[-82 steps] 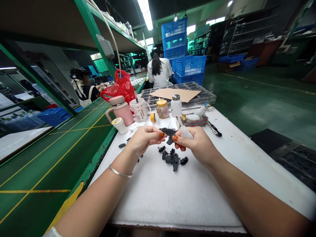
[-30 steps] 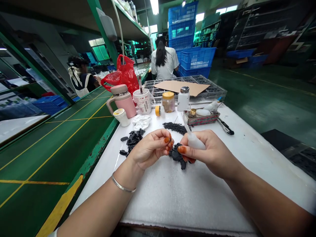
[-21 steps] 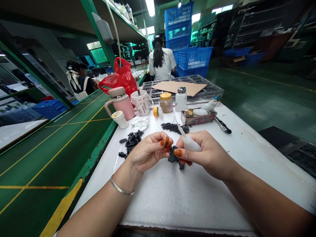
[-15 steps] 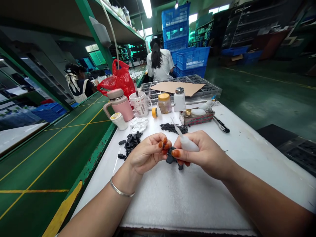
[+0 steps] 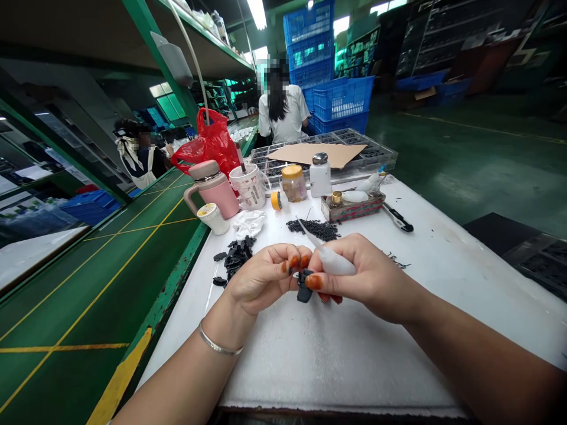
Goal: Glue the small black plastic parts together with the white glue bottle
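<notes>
My right hand (image 5: 354, 271) is closed around a white squeeze bottle (image 5: 337, 263) with a long thin nozzle pointing up and left. Its thumb and fingers also pinch a flat black plastic piece (image 5: 304, 293) below the bottle. My left hand (image 5: 266, 273) is closed in a pinch at that piece's upper left edge. A small dark part shows between its fingertips, mostly hidden. Left of my left hand lies a pile of black plastic pieces (image 5: 237, 257). Beyond the hands is a heap of tiny black rings or links (image 5: 314, 229).
Along the back stand a pink mug (image 5: 217, 198), a printed cup (image 5: 250, 189), a yellow-lidded jar (image 5: 293, 184), a white bottle (image 5: 320, 177) and a small box (image 5: 354, 211). A utility knife (image 5: 398, 218) lies right. A green conveyor (image 5: 110, 260) runs left; two people sit beyond.
The bottle's nozzle has swung a little to the left. The black piece has turned slightly in my right fingers, and my left fingertips have shifted a little. The view has moved slightly.
</notes>
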Tool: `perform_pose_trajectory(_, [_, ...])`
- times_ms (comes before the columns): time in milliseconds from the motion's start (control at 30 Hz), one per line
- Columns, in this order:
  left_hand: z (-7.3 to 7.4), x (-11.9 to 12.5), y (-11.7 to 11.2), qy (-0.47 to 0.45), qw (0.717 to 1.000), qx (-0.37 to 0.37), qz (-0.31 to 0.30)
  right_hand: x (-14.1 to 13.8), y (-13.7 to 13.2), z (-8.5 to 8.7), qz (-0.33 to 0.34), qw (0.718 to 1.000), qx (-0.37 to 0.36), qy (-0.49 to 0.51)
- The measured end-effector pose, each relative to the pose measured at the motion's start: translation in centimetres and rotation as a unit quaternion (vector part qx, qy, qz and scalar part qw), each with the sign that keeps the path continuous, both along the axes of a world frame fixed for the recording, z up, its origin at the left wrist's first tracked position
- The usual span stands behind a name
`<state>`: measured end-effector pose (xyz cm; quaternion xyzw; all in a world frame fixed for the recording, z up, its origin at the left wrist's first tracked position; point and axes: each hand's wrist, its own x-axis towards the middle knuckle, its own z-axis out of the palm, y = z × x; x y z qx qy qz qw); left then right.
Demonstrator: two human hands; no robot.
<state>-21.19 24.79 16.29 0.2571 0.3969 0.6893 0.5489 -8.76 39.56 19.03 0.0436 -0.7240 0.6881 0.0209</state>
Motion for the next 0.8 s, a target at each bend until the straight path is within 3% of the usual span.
perform_pose_trajectory(200, [0.0,0.08,0.14,0.003,0.999,-0.033,-0.003,0.18,0.02,-0.06,0.0,1.0,0.017,0.011])
perform_pose_trajectory(800, [0.05,0.11,0.11,0.021,0.999,-0.036,-0.011,0.12,-0.04,0.24,0.004,1.0,0.026,0.005])
